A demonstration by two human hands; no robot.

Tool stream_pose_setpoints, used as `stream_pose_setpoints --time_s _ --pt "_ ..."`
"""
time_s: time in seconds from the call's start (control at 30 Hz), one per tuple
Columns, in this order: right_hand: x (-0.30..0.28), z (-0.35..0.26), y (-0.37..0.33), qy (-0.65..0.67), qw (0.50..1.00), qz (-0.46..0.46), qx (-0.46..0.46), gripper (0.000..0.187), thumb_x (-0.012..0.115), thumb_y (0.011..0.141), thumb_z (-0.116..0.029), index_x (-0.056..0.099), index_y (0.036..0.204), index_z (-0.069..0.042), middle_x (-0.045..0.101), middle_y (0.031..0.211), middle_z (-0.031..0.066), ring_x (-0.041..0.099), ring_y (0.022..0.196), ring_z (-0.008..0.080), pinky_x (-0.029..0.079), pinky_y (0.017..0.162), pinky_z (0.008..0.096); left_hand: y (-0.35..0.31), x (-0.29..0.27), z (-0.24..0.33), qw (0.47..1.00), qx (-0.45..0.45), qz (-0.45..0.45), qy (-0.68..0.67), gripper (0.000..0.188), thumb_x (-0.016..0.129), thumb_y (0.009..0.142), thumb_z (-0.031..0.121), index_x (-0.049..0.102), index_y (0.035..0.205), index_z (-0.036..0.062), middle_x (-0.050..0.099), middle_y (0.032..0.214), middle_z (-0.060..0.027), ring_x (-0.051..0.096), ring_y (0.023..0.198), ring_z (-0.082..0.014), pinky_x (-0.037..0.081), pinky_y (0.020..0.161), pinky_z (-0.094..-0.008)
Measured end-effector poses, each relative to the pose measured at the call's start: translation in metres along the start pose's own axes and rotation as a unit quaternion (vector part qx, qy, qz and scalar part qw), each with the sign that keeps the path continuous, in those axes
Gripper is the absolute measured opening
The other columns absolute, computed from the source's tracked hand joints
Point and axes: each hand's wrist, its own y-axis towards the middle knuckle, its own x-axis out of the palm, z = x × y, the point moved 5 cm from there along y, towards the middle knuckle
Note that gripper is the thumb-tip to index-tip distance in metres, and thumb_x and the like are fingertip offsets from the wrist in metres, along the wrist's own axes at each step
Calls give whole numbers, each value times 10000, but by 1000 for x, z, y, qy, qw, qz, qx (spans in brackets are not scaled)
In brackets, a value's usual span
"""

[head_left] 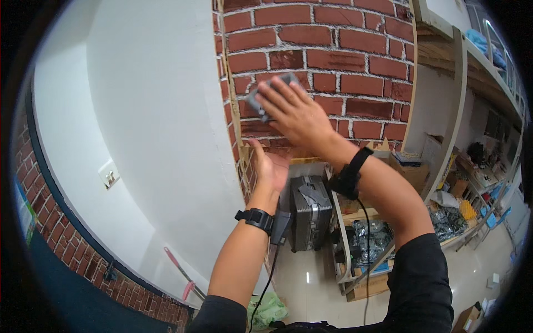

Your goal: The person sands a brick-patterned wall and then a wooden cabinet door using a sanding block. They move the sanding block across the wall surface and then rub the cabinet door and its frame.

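Lying beneath the flattened right hand (304, 121), a blurred grey pad (254, 104), possibly cloth, meets the brick-patterned panel (366, 83); the unclenched left hand (271, 168) sits below, apart.

Brick-patterned panel (338, 59) matt, paper-like; white wall (150, 100) smooth; suitcase (302, 223) ribbed, metallic-looking; floor (319, 288) glossy.

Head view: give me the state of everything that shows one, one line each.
Left hand: open, empty
Gray pad: partly covered, blurred
Right hand: fingers extended over gray pad; grip unclear
Brick-patterned panel: upright
Ribbed suitcase: upright, shut
Pink-handled tool: tilted
Green bag: crumpled
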Motion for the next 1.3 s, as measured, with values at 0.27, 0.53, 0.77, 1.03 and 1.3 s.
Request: stream_pose_setpoints --time_s 0.27,0.53,0.77,1.03,1.3 --pt "8 -6 26 11 1000 11 20 741 529 994 -511 276 1616 -198 222 1687 62 160 1562 297 130 1266 470 4 -4 -4 1000 -6 -8 -9 806 507 930 727 414 1448 117 544 1378 -123 570 1217 -293 477 1030 -489" --pt "1 10 59 -50 988 145 21 704 508 998 -518 327 1596 -195 285 1665 53 218 1545 282 163 1259 459 11 -14 -11 999 14 37 -23 767 538 939 693 421 1423 109 573 1304 -144 598 1170 -305 527 977 -489" --pt "-30 58 146 -112 964 206 121 594 431 1025 -369 352 1579 -172 313 1654 42 235 1540 274 172 1260 475 7 -14 -6 996 44 69 21 677 598 934 644 450 1280 82 607 1189 -138 651 988 -304 572 903 -520" --pt "1 1 67 -30 987 156 31 639 481 1003 -383 359 1576 -129 304 1656 80 226 1543 299 147 1256 491 8 -9 -7 998 46 8 38 700 436 1004 649 420 1452 111 572 1376 -116 596 1212 -297 515 1004 -492" --pt "39 -13 -84 6 1000 -3 -22 677 407 1039 -492 235 1632 -216 155 1708 9 99 1576 254 52 1281 482 10 -10 -4 996 51 20 72 628 346 1045 631 501 1389 129 572 1401 -62 586 1235 -204 504 1001 -420"
